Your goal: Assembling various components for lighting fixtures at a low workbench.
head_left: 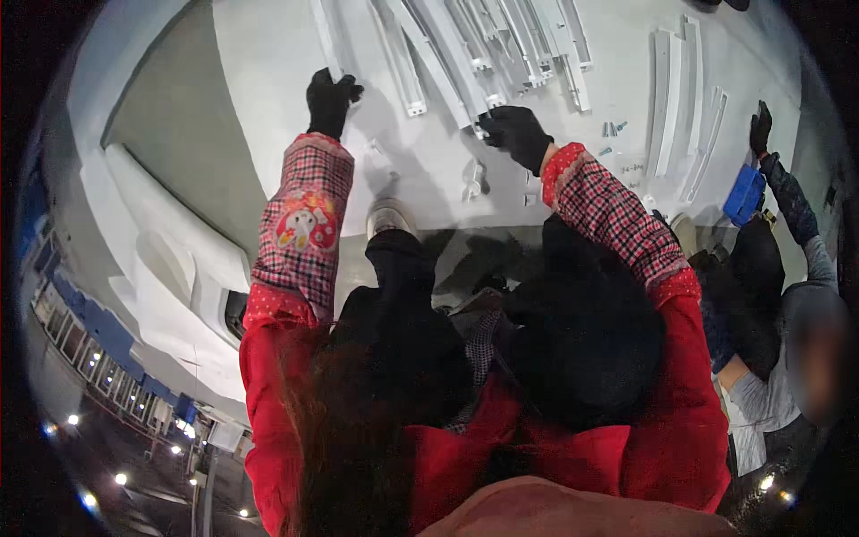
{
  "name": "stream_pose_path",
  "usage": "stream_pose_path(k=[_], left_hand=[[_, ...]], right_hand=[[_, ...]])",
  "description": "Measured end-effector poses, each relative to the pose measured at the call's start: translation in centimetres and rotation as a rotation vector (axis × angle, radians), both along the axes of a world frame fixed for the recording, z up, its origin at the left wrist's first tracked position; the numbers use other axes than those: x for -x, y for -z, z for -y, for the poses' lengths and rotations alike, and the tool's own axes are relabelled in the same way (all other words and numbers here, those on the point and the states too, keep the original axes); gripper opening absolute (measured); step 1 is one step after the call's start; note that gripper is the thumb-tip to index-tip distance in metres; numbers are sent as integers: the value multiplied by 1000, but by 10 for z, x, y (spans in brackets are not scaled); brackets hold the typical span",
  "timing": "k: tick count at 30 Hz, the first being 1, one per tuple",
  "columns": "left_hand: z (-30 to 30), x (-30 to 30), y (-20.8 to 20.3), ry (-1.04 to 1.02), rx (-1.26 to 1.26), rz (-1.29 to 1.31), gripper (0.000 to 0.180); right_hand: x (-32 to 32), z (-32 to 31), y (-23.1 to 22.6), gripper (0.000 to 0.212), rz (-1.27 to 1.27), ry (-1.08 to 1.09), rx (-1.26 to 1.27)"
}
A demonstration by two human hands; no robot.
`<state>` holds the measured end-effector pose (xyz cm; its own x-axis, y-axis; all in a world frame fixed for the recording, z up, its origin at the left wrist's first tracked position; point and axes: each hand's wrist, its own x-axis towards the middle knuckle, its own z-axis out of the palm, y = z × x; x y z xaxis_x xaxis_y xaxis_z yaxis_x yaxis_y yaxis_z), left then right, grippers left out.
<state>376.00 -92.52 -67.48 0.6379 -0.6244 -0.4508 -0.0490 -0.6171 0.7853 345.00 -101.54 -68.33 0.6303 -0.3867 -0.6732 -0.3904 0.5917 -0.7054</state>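
My left hand (331, 105), in a black glove, closes on the near end of a long white strip (329, 40) that runs away to the top edge. My right hand (519, 136), gloved the same way, has its fingers at the near end of a long white channel-like strip (455, 63); the fingertips partly cover that end. Between the hands, another white strip (402, 67) lies on the white sheet (268, 116). A small white bracket-like piece (473, 182) rests nearer me, below my right hand.
More white and metal strips (528, 40) lie grouped at the far middle. Several small screws (614, 130) sit right of my right hand, before another set of white strips (680, 94). At the right, a person's gloved hand (761, 130) reaches out near a blue box (744, 195). A large white curved panel (179, 233) is at the left.
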Motion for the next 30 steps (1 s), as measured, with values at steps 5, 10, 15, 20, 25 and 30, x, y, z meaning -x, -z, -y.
stream_pose_path(k=[5, 10, 15, 20, 25, 30], left_hand=[[5, 1, -12, 160, -194, 811, 55], [34, 85, -37, 426, 213, 923, 71], [20, 92, -34, 748, -95, 1114, 63], [42, 88, -32, 666, -188, 1010, 61], [44, 92, -31, 708, -207, 1027, 66], [44, 99, -64, 949, 25, 1119, 64]], right_hand=[[-30, -8, -26, 36, 264, -345, 438], [-16, 0, -18, 58, 280, -181, 167], [-17, 41, -48, 43, -32, -20, 1301], [51, 120, -16, 85, -740, -44, 1168], [46, 102, 4, 77, -460, -138, 1031], [-23, 33, -12, 49, -333, -210, 1107]])
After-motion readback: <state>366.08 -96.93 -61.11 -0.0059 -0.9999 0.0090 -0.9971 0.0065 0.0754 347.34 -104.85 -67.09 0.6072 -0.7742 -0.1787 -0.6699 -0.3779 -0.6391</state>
